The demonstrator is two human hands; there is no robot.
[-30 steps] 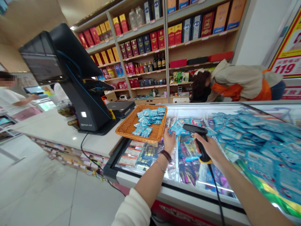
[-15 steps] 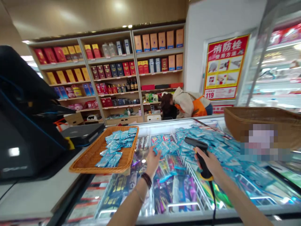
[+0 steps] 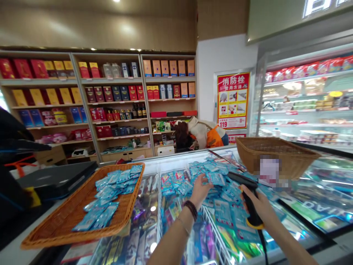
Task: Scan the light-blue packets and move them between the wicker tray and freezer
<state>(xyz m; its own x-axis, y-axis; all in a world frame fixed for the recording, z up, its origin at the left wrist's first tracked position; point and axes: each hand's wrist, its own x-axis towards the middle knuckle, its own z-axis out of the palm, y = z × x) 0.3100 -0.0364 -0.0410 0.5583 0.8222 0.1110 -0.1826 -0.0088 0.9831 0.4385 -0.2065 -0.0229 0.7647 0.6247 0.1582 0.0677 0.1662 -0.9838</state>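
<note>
My left hand (image 3: pixel 202 189), with a dark beaded bracelet at the wrist, reaches over a heap of small blue packets (image 3: pixel 220 198) in the glass-topped freezer. Its fingers are parted and bent by one packet (image 3: pixel 216 179); nothing shows clearly in them. My right hand (image 3: pixel 260 208) is wrapped round the grip of a black barcode scanner (image 3: pixel 249 197) with yellow trim, its cord hanging down. More blue packets (image 3: pixel 103 197) lie in the orange wicker basket (image 3: pixel 59 224) to the left.
A brown basket (image 3: pixel 289 151) stands at the right on the freezer. White wire dividers (image 3: pixel 211 221) split the freezer's goods. A black device (image 3: pixel 57 180) sits behind the orange basket. Beyond the freezer, a person in an orange vest (image 3: pixel 213 137) bends down before shelves of boxes.
My view has turned to the right. The left hand has moved right, from the packets beside the wire divider to the larger heap. The scanner stays in my right hand.
</note>
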